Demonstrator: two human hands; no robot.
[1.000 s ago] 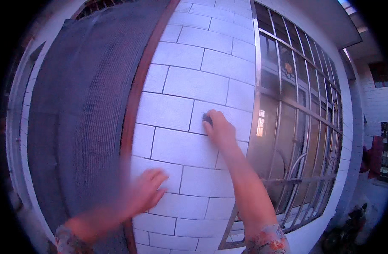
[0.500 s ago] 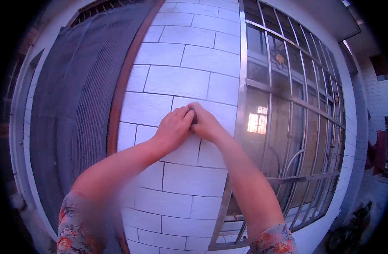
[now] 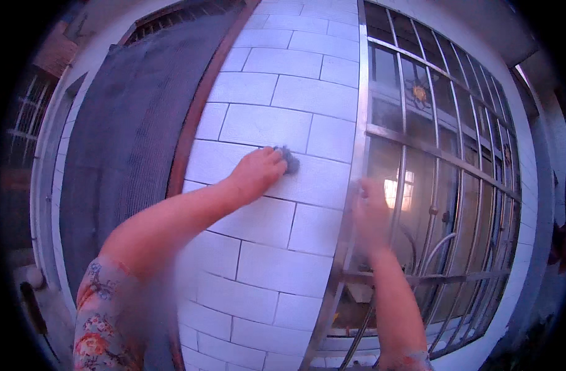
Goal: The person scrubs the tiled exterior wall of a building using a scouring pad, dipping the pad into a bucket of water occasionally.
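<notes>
A dark grey, fuzzy clump [image 3: 290, 162], much like a steel-wool scrubber, rests against the white brick-patterned wall [image 3: 267, 127]. My left hand [image 3: 258, 174] has its fingers closed on the left side of this clump. Apart from it, my right hand [image 3: 370, 210] is raised in front of the metal window frame, to the right of the wall strip. Motion smears its fingers, so whether they hold anything cannot be made out.
On the left hangs a dark grey mesh curtain [image 3: 122, 130] beside a reddish-brown door frame [image 3: 193, 108]. Metal window bars [image 3: 443, 145] cover the right side, with glass behind them. A long thin tool [image 3: 35, 312] stands at the lower left.
Both hands were together around the dark clump. My right hand has let go and moved right, toward the window frame. My left hand keeps the clump, more of which now shows.
</notes>
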